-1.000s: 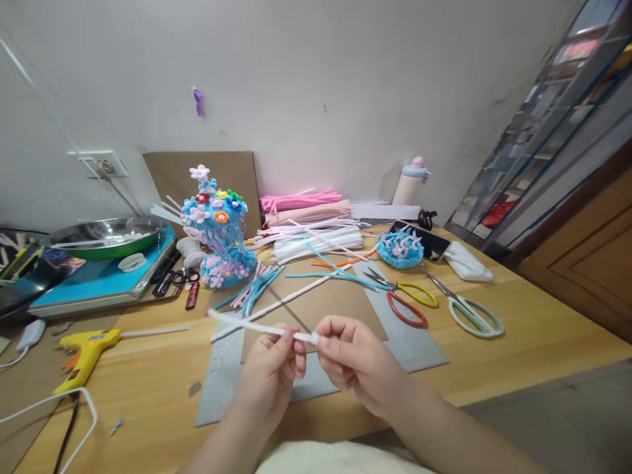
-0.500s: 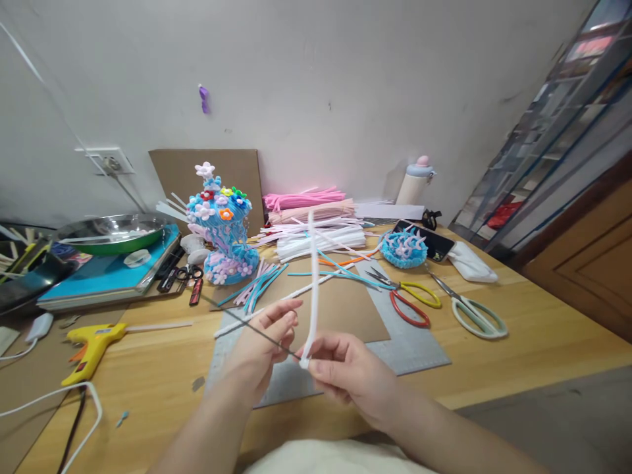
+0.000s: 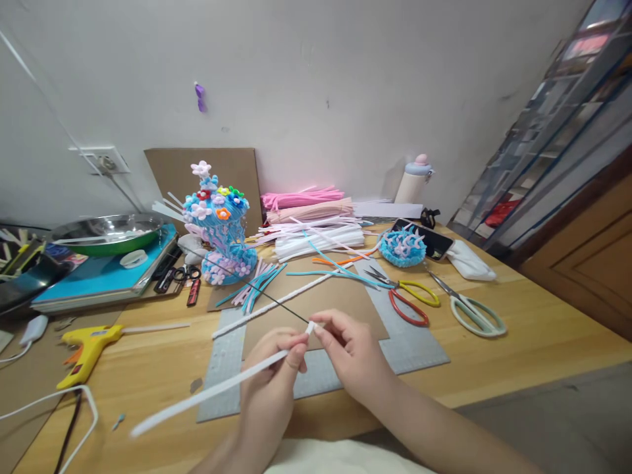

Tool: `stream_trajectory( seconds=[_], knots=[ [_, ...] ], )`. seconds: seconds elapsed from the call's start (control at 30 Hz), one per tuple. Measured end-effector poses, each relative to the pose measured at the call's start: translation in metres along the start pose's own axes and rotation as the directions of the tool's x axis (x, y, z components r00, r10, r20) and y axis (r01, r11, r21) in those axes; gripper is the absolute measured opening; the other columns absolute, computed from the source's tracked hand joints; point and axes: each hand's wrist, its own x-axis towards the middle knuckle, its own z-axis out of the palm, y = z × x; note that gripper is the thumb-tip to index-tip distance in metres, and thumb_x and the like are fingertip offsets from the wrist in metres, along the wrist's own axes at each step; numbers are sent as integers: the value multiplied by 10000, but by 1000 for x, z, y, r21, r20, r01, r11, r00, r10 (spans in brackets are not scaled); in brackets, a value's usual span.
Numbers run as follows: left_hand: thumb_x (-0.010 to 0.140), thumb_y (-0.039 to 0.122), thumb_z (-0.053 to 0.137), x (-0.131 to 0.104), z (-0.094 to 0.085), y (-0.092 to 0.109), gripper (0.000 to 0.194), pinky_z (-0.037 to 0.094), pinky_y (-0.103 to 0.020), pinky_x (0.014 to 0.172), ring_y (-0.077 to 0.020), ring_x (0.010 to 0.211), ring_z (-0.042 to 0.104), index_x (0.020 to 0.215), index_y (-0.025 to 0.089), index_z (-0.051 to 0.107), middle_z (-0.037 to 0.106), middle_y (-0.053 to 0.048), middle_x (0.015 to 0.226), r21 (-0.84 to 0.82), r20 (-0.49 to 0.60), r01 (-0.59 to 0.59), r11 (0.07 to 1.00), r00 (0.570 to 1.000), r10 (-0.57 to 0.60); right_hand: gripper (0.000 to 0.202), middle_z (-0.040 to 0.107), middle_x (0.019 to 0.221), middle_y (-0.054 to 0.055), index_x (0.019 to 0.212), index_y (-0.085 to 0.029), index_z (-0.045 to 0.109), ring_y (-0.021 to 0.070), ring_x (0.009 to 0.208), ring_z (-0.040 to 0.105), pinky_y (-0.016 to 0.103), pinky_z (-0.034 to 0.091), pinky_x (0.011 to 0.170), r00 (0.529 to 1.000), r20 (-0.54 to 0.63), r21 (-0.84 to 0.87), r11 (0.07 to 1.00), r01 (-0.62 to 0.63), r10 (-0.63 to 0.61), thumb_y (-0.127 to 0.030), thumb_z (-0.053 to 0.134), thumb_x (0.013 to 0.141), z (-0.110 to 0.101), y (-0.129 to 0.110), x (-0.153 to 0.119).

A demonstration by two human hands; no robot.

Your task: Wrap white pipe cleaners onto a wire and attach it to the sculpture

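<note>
A long white pipe cleaner (image 3: 207,395) passes through my left hand (image 3: 274,375), pinched between thumb and fingers, its free end slanting down to the left. My right hand (image 3: 358,352) is closed at the other end, with fingertips on a small white bend. From that bend a thin dark stem (image 3: 276,301) runs up and to the left; exactly how the two are joined is hidden by my fingers. Both hands are above the grey cutting mat (image 3: 326,375) and a brown cardboard sheet (image 3: 316,303).
Red-and-yellow-handled scissors (image 3: 409,308) and white-handled scissors (image 3: 476,317) lie right. A blue flowered pipe-cleaner model (image 3: 217,230) stands left of a blue round piece (image 3: 402,249). Pipe-cleaner bundles (image 3: 318,243) lie behind. A yellow glue gun (image 3: 89,349) and its cord are at left.
The white pipe cleaner has swung from upright to down-left, and my left hand now grips it. My right hand has shifted slightly up. The dark stem now slopes more steeply.
</note>
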Motion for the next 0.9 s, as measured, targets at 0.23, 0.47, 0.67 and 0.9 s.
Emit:
stream_trajectory(
  seconds=[0.23,0.47,0.67,0.9],
  knots=[
    [603,369,814,0,0,-1,249,296,-133,385,-31,450,463,709,172,704,587,17,624,-557,82,393,732,903,-422,318,391,496,-87,861,-131,614,40,410,237,190,182,390,947,210,528,787,-318,242,-429,658,761,-4,-12,1],
    [570,418,823,16,-7,6,344,224,-116,332,5,343,321,670,124,676,474,55,462,-484,329,635,602,770,-547,276,438,499,-71,759,-126,605,25,410,277,172,160,382,812,571,624,582,-522,118,-365,737,716,-6,-18,-7],
    [497,304,871,36,-14,17,338,291,-151,345,-68,371,470,721,128,689,549,20,468,-367,440,654,662,749,-495,332,366,493,-108,969,-158,595,21,380,216,163,111,343,659,749,576,425,-698,67,-310,750,718,-3,-13,-8],
    [686,318,737,41,-8,15,308,228,-139,365,-25,450,380,933,156,651,565,12,734,-363,117,480,799,874,-472,281,383,482,-95,911,-167,623,37,400,252,162,154,362,870,446,609,641,-466,209,-371,708,737,2,-8,-4]
  ],
)
